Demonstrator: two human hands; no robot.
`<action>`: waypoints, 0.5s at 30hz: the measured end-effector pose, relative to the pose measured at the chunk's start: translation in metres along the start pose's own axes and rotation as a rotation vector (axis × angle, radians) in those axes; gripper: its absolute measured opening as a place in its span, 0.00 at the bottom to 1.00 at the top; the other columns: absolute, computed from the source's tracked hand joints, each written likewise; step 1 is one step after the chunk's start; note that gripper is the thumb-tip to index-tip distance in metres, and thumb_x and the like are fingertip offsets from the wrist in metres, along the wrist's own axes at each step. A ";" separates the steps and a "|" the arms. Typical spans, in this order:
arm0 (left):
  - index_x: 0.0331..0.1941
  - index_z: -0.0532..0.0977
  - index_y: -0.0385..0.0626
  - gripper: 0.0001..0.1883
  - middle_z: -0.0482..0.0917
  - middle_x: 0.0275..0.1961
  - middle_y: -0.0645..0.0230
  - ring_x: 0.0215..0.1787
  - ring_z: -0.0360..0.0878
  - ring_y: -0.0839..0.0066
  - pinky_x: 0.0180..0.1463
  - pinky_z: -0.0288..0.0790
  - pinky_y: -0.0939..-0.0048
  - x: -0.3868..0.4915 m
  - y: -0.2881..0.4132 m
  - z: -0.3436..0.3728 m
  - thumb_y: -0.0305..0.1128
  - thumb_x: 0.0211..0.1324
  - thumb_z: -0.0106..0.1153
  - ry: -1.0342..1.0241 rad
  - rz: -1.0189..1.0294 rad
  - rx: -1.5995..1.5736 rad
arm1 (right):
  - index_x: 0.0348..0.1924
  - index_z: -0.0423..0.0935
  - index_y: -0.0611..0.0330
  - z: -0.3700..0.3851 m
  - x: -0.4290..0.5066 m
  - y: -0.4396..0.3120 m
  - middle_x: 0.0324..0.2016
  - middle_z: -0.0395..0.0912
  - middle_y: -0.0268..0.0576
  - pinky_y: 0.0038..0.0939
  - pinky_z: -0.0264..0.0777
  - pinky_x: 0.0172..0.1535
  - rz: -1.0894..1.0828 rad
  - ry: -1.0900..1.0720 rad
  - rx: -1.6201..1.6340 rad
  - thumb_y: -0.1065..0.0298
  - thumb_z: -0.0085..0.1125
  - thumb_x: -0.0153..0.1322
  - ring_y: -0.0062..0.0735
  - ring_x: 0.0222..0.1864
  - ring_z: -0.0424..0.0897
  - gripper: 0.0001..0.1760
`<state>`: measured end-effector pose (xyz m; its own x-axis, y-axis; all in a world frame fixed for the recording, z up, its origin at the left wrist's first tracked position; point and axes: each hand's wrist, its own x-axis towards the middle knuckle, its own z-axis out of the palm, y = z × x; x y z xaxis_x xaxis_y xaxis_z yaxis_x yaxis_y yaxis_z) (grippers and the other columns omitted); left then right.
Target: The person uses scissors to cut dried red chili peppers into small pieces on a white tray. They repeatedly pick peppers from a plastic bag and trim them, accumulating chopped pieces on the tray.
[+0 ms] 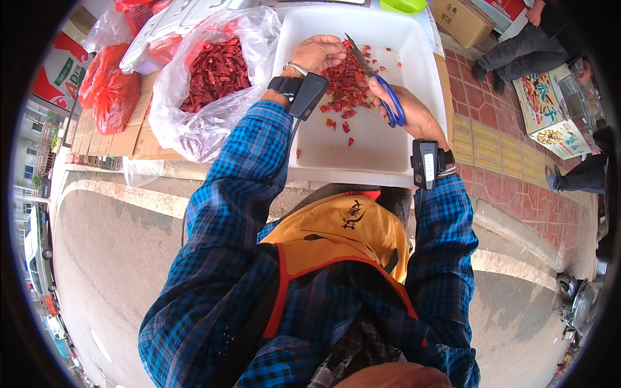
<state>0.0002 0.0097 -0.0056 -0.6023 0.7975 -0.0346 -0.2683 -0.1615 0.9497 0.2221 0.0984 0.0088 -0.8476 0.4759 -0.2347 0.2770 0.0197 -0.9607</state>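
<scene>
My left hand [318, 52] pinches a dried red chili [347, 44] between thumb and fingertips, above the left part of a white plastic tub [427, 116]. In my right hand [406, 107] is a pair of blue-handled scissors [361, 59], its blade tips beside the chili. The blades look slightly apart. Cut chili pieces [347, 82] and pale seeds lie in the tub under both hands. Left of the tub, a clear plastic bag [167, 116] stands with its mouth spread, full of dried red chilies [216, 70].
Red plastic bags [114, 92] and a white lid [160, 24] are at the upper left. A green bowl [402, 5] sits beyond the tub, near a cardboard box [463, 22]. Other people's legs [526, 53] show on the right by a printed carton [548, 102].
</scene>
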 end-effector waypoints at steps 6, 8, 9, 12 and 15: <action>0.43 0.75 0.39 0.08 0.83 0.39 0.60 0.38 0.85 0.71 0.40 0.80 0.75 0.001 -0.002 -0.002 0.24 0.61 0.60 -0.027 -0.037 0.006 | 0.30 0.77 0.59 0.001 -0.001 -0.001 0.17 0.64 0.27 0.16 0.57 0.21 -0.027 0.015 0.004 0.23 0.62 0.59 0.14 0.19 0.65 0.40; 0.43 0.75 0.39 0.08 0.84 0.39 0.61 0.38 0.85 0.72 0.40 0.80 0.76 0.001 -0.002 -0.003 0.26 0.62 0.60 -0.038 -0.044 0.020 | 0.28 0.76 0.58 0.000 -0.002 -0.003 0.17 0.63 0.27 0.16 0.56 0.20 -0.025 -0.008 -0.006 0.25 0.61 0.61 0.13 0.17 0.64 0.38; 0.43 0.75 0.40 0.07 0.84 0.39 0.61 0.37 0.84 0.73 0.39 0.80 0.76 0.001 -0.002 -0.003 0.27 0.63 0.60 -0.043 -0.045 0.032 | 0.27 0.75 0.58 0.000 -0.002 -0.004 0.16 0.63 0.27 0.16 0.56 0.20 -0.020 -0.009 -0.014 0.26 0.61 0.61 0.13 0.16 0.63 0.37; 0.47 0.75 0.42 0.11 0.83 0.39 0.66 0.36 0.81 0.77 0.41 0.77 0.76 0.000 -0.001 -0.004 0.33 0.65 0.58 -0.052 -0.138 0.152 | 0.26 0.75 0.58 0.001 -0.004 -0.005 0.16 0.64 0.27 0.17 0.55 0.19 -0.012 0.004 0.019 0.29 0.62 0.63 0.13 0.15 0.63 0.35; 0.51 0.76 0.43 0.15 0.81 0.37 0.71 0.33 0.77 0.81 0.40 0.73 0.77 -0.001 0.000 -0.004 0.39 0.66 0.58 -0.061 -0.198 0.247 | 0.26 0.75 0.59 0.001 -0.006 -0.008 0.16 0.65 0.28 0.17 0.55 0.19 0.035 0.023 0.075 0.31 0.64 0.63 0.13 0.15 0.62 0.34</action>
<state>-0.0026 0.0064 -0.0064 -0.5085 0.8338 -0.2150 -0.1812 0.1404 0.9734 0.2247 0.0949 0.0178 -0.8270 0.4954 -0.2657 0.2712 -0.0624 -0.9605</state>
